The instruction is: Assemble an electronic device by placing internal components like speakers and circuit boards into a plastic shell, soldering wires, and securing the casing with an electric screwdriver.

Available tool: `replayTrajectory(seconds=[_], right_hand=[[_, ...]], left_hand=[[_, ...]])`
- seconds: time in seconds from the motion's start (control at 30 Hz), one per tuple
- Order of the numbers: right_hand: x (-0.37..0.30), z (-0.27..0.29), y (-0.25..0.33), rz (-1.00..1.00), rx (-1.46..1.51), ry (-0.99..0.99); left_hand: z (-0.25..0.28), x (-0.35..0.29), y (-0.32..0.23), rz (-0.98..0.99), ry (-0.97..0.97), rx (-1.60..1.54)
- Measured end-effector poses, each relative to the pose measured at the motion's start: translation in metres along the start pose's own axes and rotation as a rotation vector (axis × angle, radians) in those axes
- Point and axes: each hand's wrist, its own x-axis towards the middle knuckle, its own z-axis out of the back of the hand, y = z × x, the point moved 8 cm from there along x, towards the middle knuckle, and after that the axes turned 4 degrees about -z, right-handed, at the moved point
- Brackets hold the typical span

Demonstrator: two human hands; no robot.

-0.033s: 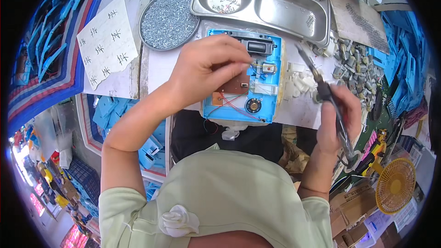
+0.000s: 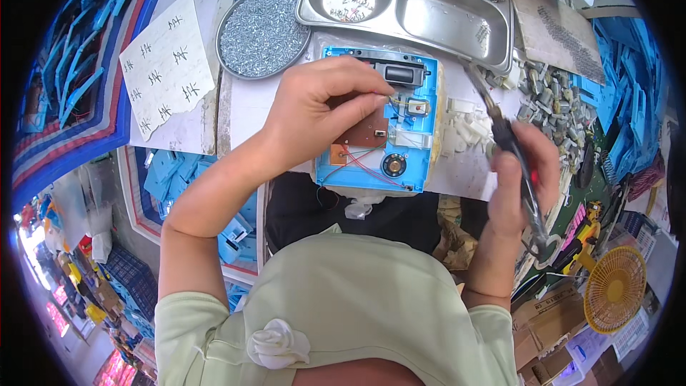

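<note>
A blue plastic housing [image 2: 425, 129] lies open on the bench in front of me, with a brown circuit board [image 2: 363, 134], a small motor [image 2: 417, 106] and a round speaker [image 2: 394, 164] inside. Over its upper left part, my left hand [image 2: 332, 100] pinches thin wire [image 2: 390, 102] beside the motor; the fingertips partly hide it. To the right of the housing, my right hand [image 2: 525, 171] is wrapped round the dark handle of a soldering iron [image 2: 509, 141]. Its metal tip points up and left, apart from the housing. Red wires [image 2: 361, 164] run across the housing's lower part.
A round dish of screws [image 2: 262, 32] and a steel compartment tray [image 2: 457, 18] stand behind the housing. Small metal motors [image 2: 547, 100] are heaped at right, near white plastic pieces [image 2: 464, 125]. A torn paper sheet [image 2: 168, 64] lies left; a yellow fan [image 2: 614, 289] stands lower right.
My right hand with the soldering iron has shifted slightly to the left, toward the housing. My left hand stays almost where it was, still pinching at the wire.
</note>
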Motion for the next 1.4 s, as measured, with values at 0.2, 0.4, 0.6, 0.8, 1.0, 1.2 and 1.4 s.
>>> replayTrajectory(seconds=[0.2, 0.4, 0.6, 0.8, 1.0, 1.2, 1.4], right_hand=[[0.033, -0.077, 0.011, -0.055, 0.180, 0.142], [0.050, -0.104, 0.017, -0.002, 0.194, 0.261], [0.048, -0.101, 0.019, 0.102, 0.145, 0.125], [0.036, -0.097, 0.016, 0.145, -0.069, 0.049], [0.032, -0.100, 0.039, 0.364, -0.154, 0.084], [0.039, -0.093, 0.021, 0.203, 0.019, 0.137], [0.036, -0.102, 0.019, 0.238, -0.081, 0.191]], left_hand=[[-0.008, -0.010, 0.030, 0.374, -0.131, -0.368], [-0.007, -0.008, 0.029, 0.300, -0.162, -0.322], [0.001, -0.002, 0.013, 0.067, -0.205, -0.032], [0.002, -0.002, -0.010, -0.156, -0.314, 0.330], [-0.004, -0.002, -0.018, -0.303, -0.267, 0.425], [-0.001, -0.002, -0.002, -0.062, -0.176, 0.071], [0.000, -0.004, -0.001, -0.020, -0.183, 0.072]])
